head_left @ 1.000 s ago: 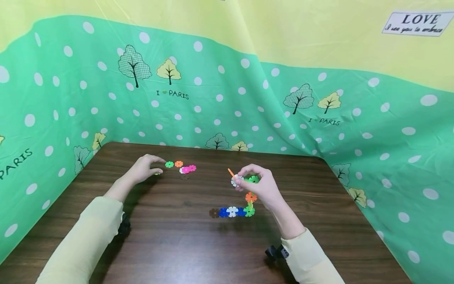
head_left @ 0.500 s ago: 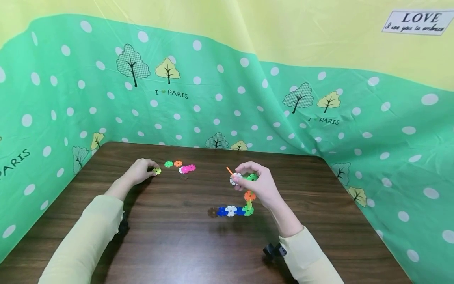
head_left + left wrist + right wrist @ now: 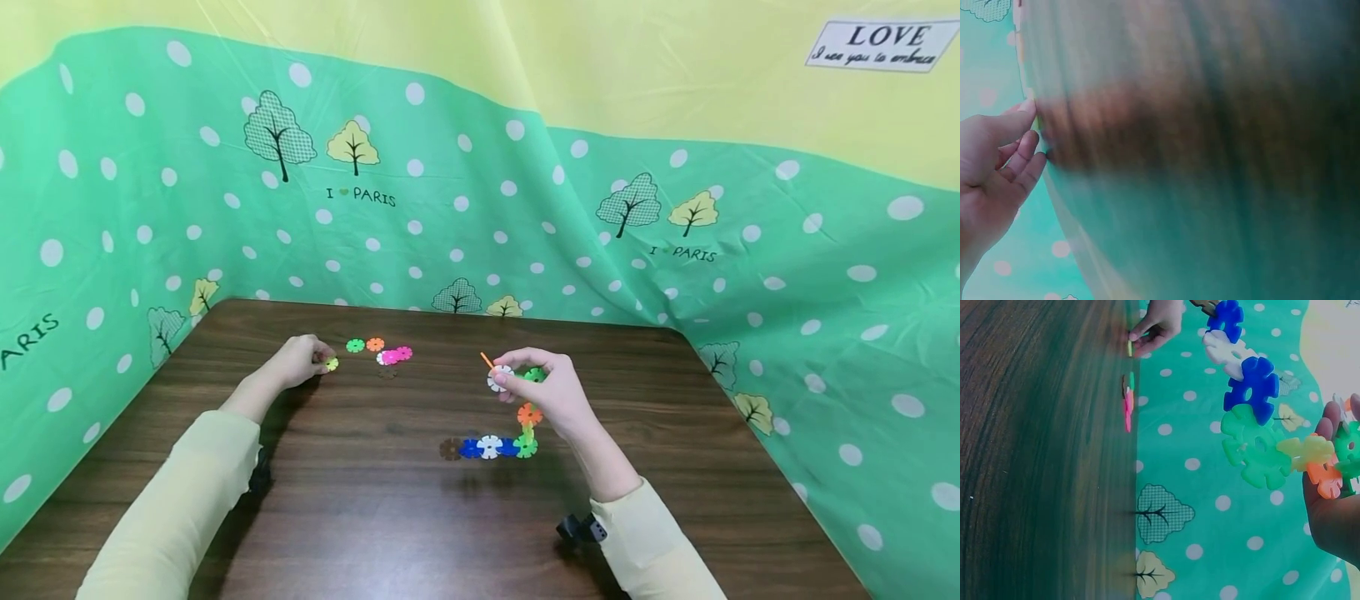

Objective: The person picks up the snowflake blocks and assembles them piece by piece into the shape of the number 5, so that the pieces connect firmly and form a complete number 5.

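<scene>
In the head view my left hand (image 3: 300,362) is low at the far left of the table, pinching a yellow-green notched plastic disc (image 3: 332,364) between thumb and fingertips. The right wrist view shows that disc edge-on. My right hand (image 3: 553,390) holds up a chain of interlocking snowflake discs, gripping it by a white disc (image 3: 498,380) with an orange disc (image 3: 487,360) edge-on beside it. From there the chain bends down through green, orange (image 3: 529,415) and yellow discs, then runs left through green, blue (image 3: 470,448) and white to a brown disc (image 3: 451,449).
Loose discs lie right of my left hand: green (image 3: 355,345), orange (image 3: 375,344), a pink cluster (image 3: 392,357) with white at its edge, and a brown one (image 3: 387,372). The dark wooden table (image 3: 360,500) ends at a green dotted curtain (image 3: 420,250).
My left thumb and fingers have come together on the yellow-green disc, having been spread over it one second ago. The right hand and its chain have stayed nearly still.
</scene>
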Demonstrator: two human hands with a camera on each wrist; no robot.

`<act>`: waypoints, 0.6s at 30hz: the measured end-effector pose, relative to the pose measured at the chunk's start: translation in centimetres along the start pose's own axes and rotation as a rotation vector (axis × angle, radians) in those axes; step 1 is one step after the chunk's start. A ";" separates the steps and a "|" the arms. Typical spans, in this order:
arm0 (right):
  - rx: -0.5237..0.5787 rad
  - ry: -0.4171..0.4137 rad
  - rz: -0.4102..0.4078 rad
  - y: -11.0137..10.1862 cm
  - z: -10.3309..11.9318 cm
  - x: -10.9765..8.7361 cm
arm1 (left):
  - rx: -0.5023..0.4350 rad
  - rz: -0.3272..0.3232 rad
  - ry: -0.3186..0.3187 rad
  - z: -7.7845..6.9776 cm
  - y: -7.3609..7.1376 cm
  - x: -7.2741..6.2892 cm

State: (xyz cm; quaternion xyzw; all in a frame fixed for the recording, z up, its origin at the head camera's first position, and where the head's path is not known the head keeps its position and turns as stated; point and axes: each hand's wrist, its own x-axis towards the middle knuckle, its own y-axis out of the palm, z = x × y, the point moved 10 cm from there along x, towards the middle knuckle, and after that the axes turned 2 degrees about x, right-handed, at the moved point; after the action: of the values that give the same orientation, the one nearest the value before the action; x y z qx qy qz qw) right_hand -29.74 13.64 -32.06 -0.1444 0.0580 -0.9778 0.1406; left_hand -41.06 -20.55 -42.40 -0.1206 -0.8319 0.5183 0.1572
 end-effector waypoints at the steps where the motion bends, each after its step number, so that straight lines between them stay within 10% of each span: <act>1: 0.002 0.002 -0.002 0.0 -0.1 0.0 | 0.003 0.010 0.003 -0.1 0.0 0.0; 10: 0.005 0.013 0.002 0.0 -0.1 -0.1 | -0.028 0.084 -0.028 0.0 0.5 0.0; 18: -0.066 0.047 0.000 0.1 0.6 -0.4 | -0.055 -0.002 0.027 -0.7 -0.4 0.1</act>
State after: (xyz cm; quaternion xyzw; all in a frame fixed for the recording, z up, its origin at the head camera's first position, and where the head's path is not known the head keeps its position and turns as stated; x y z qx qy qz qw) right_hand -29.14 13.58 -31.58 -0.1258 0.0935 -0.9784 0.1345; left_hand -40.87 -20.09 -41.70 -0.1310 -0.8438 0.4934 0.1654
